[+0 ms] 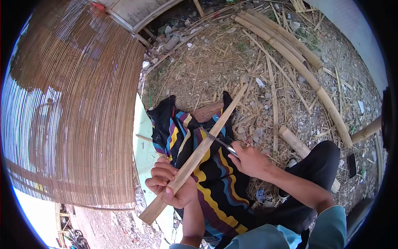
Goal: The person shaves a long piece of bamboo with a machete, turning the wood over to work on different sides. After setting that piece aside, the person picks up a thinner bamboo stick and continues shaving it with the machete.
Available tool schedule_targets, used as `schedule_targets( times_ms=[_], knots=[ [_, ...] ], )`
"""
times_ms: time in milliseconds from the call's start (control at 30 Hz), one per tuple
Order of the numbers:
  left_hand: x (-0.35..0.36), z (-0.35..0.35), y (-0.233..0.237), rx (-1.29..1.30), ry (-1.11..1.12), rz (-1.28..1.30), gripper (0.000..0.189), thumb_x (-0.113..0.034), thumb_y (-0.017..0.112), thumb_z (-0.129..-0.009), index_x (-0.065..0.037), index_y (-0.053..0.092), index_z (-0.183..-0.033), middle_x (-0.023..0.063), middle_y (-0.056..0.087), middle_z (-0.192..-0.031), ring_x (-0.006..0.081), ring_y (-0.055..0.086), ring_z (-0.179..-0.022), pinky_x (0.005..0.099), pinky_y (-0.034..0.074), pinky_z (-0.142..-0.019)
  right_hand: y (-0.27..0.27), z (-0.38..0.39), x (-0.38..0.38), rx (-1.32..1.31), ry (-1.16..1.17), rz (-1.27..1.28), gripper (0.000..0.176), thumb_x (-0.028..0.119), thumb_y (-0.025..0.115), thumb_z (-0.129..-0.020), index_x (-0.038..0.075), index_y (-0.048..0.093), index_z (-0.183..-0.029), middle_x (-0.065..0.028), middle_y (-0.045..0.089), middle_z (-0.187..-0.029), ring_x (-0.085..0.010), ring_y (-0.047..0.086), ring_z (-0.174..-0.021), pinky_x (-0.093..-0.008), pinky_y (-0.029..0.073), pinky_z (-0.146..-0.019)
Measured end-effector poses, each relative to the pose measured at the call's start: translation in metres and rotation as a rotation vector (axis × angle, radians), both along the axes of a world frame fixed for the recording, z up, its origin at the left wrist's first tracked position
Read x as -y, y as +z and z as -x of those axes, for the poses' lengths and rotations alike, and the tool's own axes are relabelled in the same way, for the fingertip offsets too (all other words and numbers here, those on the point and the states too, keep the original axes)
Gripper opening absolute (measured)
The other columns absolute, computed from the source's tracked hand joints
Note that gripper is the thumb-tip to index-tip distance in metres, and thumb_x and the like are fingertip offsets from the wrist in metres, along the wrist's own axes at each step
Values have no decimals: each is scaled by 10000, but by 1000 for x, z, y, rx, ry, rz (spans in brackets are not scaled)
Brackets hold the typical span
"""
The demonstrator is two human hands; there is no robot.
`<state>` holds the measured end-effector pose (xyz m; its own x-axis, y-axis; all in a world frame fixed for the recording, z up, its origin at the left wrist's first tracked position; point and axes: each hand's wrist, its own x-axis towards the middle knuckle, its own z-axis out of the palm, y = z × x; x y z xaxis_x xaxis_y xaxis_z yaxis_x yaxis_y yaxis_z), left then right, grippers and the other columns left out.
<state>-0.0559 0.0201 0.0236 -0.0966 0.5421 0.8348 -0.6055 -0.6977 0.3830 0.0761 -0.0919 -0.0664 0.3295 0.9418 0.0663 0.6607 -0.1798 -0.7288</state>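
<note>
A long, flat bamboo strip point(193, 161) runs diagonally in front of me, its far end pointing up and right. My left hand point(176, 184) grips it near the lower end, thumb along the strip and fingers curled. In my right hand point(251, 161) is a knife point(222, 143), held by its handle. The knife's thin blade lies across the strip around its middle. Beneath the strip, a striped black, yellow, purple and blue cloth point(232, 186) covers my lap. A reddish-brown block point(208, 111) lies on the ground behind the strip, partly hidden by it.
A slatted bamboo screen point(95, 112) stands close on the left. Long bamboo poles point(296, 62) lie at the upper right, with a short bamboo piece point(293, 141) nearer my knee. Shavings and stones litter the ground point(211, 62). A dark phone point(352, 165) lies far right.
</note>
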Motion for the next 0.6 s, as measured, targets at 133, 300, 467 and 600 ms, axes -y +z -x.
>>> schedule_targets(
  times_ms=[133,300,467,600],
  knots=[
    [7,8,-5,-43,-175,81,199,-188,514,-732,-100,337,-710,45,348,-511,119,331,-427,326,289,-594,13,28,13,-50,85,-261,276,206,575,-862,33,444,-1033,-175,591,-696,-369,603,-563,-435,498,-482],
    [14,6,-7,-46,-183,52,180,-172,501,-752,-95,343,-712,40,347,-492,113,319,-396,288,282,-525,0,28,6,24,66,-305,258,193,565,-867,30,444,-1026,-150,579,-658,-354,603,-534,-425,497,-447],
    [10,9,-6,-37,-222,81,168,-165,496,-756,-88,353,-714,44,346,-496,115,326,-401,274,273,-479,-14,1,-7,14,-7,-73,231,212,532,-886,42,417,-991,-163,582,-663,-375,600,-554,-456,488,-468],
    [15,9,-9,-27,-220,72,166,-157,494,-752,-90,346,-717,48,344,-498,118,334,-402,272,267,-477,19,25,8,-35,77,-256,232,213,546,-879,39,431,-979,-156,573,-653,-373,585,-522,-452,487,-460]
  ],
)
